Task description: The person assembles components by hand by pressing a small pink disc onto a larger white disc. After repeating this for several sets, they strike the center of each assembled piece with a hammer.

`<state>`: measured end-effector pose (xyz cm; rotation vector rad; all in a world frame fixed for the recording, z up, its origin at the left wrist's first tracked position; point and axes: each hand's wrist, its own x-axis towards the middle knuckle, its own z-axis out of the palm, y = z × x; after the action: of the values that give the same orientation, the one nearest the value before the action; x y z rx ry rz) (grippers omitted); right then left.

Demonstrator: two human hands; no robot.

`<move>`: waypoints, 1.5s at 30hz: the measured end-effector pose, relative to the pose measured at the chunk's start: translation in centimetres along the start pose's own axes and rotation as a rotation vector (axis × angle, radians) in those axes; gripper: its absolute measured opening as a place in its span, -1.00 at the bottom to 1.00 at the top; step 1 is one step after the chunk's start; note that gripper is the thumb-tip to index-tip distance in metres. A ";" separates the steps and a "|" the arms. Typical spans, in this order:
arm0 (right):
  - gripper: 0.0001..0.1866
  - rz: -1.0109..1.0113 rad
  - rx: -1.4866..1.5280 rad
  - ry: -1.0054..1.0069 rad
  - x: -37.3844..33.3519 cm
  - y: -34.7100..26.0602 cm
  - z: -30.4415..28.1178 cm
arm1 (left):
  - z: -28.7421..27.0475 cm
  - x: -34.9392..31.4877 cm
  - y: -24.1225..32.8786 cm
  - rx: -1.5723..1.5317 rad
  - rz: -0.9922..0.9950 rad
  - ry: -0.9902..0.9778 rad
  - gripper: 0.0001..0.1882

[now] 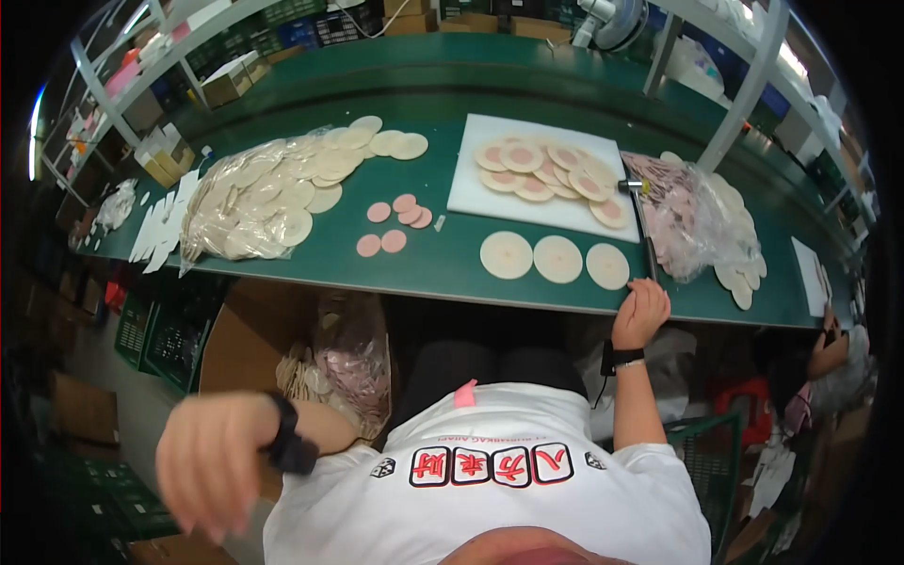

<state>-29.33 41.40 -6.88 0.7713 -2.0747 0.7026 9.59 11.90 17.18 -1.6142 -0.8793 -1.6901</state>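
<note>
Apparently seated at the green bench (pixel 325 250), with the right hand (pixel 643 313) curled at the near edge by the handle end of a hammer (pixel 645 226); cannot tell whether gripping it or merely resting alongside. Holding the left hand (pixel 209 461) well off the bench at near left, blurred, fingers loosely extended, seemingly empty. Note three pale discs (pixel 558 259) left of the hammer's handle, probably laid flat in a row for clear access to each. Farther off, find pink-centred discs (pixel 520 155) heaped on a white board (pixel 471 193), likely for separation from the rest. See small pink discs (pixel 379 212) farther left, near a bagged heap of plain discs (pixel 273 184), presumably sorted by kind for easy picking. Right of the hammer, spot a plastic bag (pixel 702 231) of pink pieces (pixel 661 202), perhaps put there for reach.
</note>
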 end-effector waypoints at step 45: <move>-0.73 0.053 -0.082 -0.025 -0.5 0.5 -0.1 | -51.9 -12.6 -9.4 1.952 -2.050 -0.465 -0.24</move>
<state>-29.38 41.92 -7.38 0.6845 -2.1397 0.6352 -27.43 -25.15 2.89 0.8557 -3.1296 0.0384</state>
